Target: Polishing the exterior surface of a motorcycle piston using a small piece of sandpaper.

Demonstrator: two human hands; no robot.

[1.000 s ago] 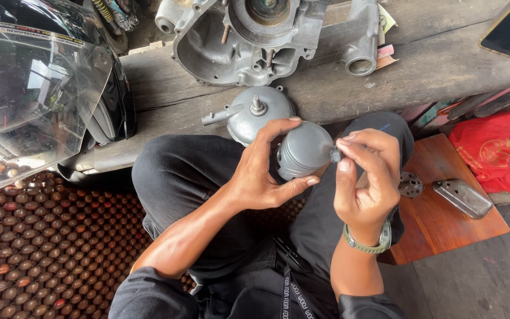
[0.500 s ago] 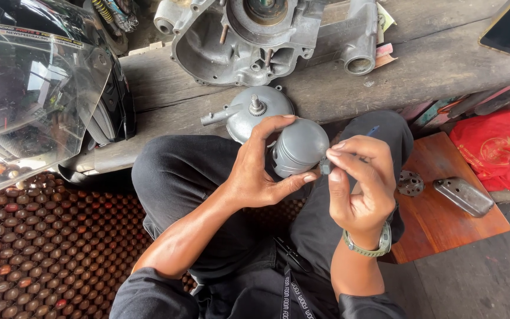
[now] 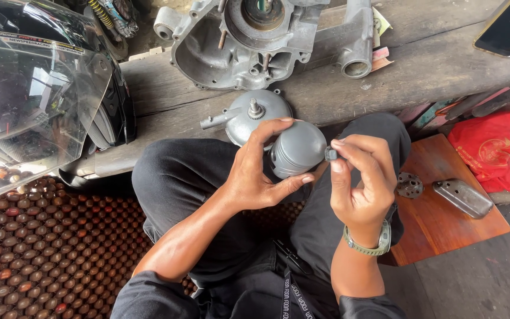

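Observation:
My left hand (image 3: 261, 168) grips a grey metal piston (image 3: 296, 149), thumb under it and fingers over its top, held above my lap. My right hand (image 3: 361, 180) pinches a small dark part (image 3: 330, 155) between thumb and forefinger, right at the piston's side. A green-strapped watch (image 3: 368, 243) sits on my right wrist. Just behind the piston, a round grey metal cover (image 3: 249, 115) with a stud and a side spout lies on the wooden bench (image 3: 432, 65).
A large engine crankcase (image 3: 261, 35) lies on the bench. A motorcycle helmet with a clear visor (image 3: 36, 88) stands at left over a brown beaded mat (image 3: 42, 254). A wooden board (image 3: 444, 218) at right carries a small gear-like part (image 3: 409, 185) and a metal plate (image 3: 463, 198); beyond it are a red bag (image 3: 494, 147) and a phone (image 3: 509, 26).
My right hand has shifted slightly, bringing the small dark part closer against the piston's side. My left hand keeps holding the piston in about the same place.

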